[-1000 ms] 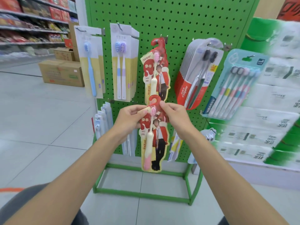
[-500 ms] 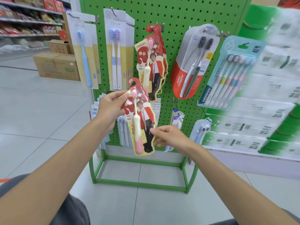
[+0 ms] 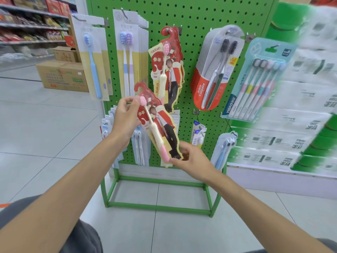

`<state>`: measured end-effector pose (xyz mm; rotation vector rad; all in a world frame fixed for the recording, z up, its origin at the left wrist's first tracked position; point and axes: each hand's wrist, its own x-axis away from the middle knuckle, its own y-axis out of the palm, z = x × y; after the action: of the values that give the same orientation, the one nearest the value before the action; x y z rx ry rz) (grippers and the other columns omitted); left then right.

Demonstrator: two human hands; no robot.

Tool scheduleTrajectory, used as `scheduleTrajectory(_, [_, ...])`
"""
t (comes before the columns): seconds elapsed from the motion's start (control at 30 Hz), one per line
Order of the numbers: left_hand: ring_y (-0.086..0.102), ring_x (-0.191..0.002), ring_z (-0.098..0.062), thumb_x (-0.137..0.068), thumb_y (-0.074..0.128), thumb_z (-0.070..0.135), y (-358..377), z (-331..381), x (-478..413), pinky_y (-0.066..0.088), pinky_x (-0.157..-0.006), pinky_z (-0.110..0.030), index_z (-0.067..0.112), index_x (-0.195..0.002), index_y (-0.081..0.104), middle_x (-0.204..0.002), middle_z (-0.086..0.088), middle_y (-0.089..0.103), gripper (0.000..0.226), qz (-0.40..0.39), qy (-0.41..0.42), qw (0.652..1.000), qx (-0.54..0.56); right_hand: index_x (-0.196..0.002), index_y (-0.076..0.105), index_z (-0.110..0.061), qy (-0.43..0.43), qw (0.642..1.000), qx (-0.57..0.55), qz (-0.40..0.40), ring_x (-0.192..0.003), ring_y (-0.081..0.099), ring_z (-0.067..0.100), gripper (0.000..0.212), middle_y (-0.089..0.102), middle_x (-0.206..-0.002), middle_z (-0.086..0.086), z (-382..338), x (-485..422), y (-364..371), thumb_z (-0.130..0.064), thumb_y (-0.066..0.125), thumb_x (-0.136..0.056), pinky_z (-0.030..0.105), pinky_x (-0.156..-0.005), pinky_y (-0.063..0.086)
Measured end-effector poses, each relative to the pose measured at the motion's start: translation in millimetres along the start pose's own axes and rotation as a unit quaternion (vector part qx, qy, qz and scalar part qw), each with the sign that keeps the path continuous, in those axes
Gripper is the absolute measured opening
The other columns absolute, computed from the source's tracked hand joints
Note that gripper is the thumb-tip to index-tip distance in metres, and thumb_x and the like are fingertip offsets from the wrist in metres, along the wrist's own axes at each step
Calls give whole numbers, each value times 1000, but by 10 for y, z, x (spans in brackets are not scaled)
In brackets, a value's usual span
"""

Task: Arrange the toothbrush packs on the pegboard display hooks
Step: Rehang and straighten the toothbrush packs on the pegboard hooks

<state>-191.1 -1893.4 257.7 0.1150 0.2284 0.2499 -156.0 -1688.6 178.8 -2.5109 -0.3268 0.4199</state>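
While left hand [image 3: 125,119], right hand [image 3: 193,161] hold red pack [image 3: 162,123], pegged: canban [image 3: 169,70], Colgate [image 3: 206,88].

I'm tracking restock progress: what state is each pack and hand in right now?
held red pack, off the hooks, tilted, held at both ends.
left hand, grips the pack's top.
right hand, pinches the pack's bottom edge.
hung red packs, hanging on their hook.
Colgate packs, hanging, tilted.
five-brush pack, hanging, tilted.
blue-brush packs, hanging.

Both hands, left [image 3: 125,117] and right [image 3: 191,161], hold a tilted red toothbrush pack [image 3: 158,125], apparently off its hook.
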Motion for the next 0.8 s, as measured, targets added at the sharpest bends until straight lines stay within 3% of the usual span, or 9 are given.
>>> scheduleTrajectory(0.07, [66, -106, -19, -93, 53, 53, -11, 18, 17, 58, -85, -42, 19, -116, 47, -115, -4, 65, 42, -27, -10, 1000, 13, -131, 54, -38, -58, 993, 105, 20, -74, 47, 4, 43, 60, -85, -8, -28, 2, 22, -21, 58, -91, 24, -69, 42])
scheduleTrajectory(0.13, [61, -114, -17, -85, 60, 57, -35, 19, 25, 60, -81, -39, 21, -126, 43, -125, -1, 59, 57, -38, -10, 999, -3, -150, 29, -41, -97, 979, 180, 21, -91, 48, 3, 64, 55, -110, -13, -90, 14, 39, -11, 47, -96, 19, -80, 43])
scheduleTrajectory(0.27, [69, -97, -18, -97, 60, 23, -67, 7, -5, 60, -70, -33, 21, -132, 48, -112, -8, 69, 38, -45, -10, 999, 22, -154, 14, -41, -84, 988, 132, 5, -121, 45, 5, 75, 36, -146, -13, -87, -5, 112, -18, 56, -96, 35, -100, 44])
scheduleTrajectory(0.33, [71, -91, -16, -100, 52, 17, -69, 0, -4, 59, -69, -32, 21, -135, 53, -102, -2, 73, 35, -39, 2, 999, 9, -155, 4, -42, -37, 998, 51, 3, -115, 50, -2, 96, 38, -146, -14, -119, -21, 141, -28, 71, -87, 27, -97, 47])
scheduleTrajectory(0.43, [72, -88, -13, -102, 47, 13, -72, -10, 13, 59, -72, -31, 27, -136, 53, -103, 2, 74, 37, -26, 19, 999, 10, -152, -6, -43, 41, 995, -84, -17, -94, 64, 4, 117, 60, -127, -8, -172, -43, 139, -22, 82, -79, 17, -83, 50])
scheduleTrajectory(0.5, [72, -88, -12, -103, 47, 13, -67, -18, 23, 59, -75, -31, 30, -130, 55, -106, 2, 74, 33, -25, 22, 999, 11, -152, 6, -44, 65, 992, -104, -29, -88, 67, 18, 108, 72, -106, -1, -195, -58, 138, -17, 81, -79, 24, -84, 54])
scheduleTrajectory(0.6, [72, -87, -12, -103, 47, 14, -48, -30, 33, 58, -77, -31, 30, -114, 60, -105, 2, 74, 23, -40, 12, 999, 2, -130, 48, -38, 67, 995, -64, -40, -94, 69, 24, 62, 75, -100, -1, -197, -100, 184, -13, 78, -82, 44, -92, 54])
scheduleTrajectory(0.7, [72, -91, -15, -103, 48, 15, -41, -67, 33, 58, -78, -32, 23, -123, 62, -102, 3, 75, 26, -77, -10, 997, 7, -131, 54, -21, 98, 990, -83, -54, -92, 70, 12, 49, 74, -101, -3, -222, -148, 197, -12, 72, -87, 35, -89, 56])
scheduleTrajectory(0.8, [70, -97, -19, -103, 48, 19, -26, -136, 41, 56, -83, -35, 19, -125, 63, -108, -4, 74, 27, -123, -32, 992, -3, -128, 51, -21, 114, 984, -135, -26, -93, 67, 13, 43, 71, -106, 2, -273, -239, 121, -13, 69, -89, 27, -83, 55])
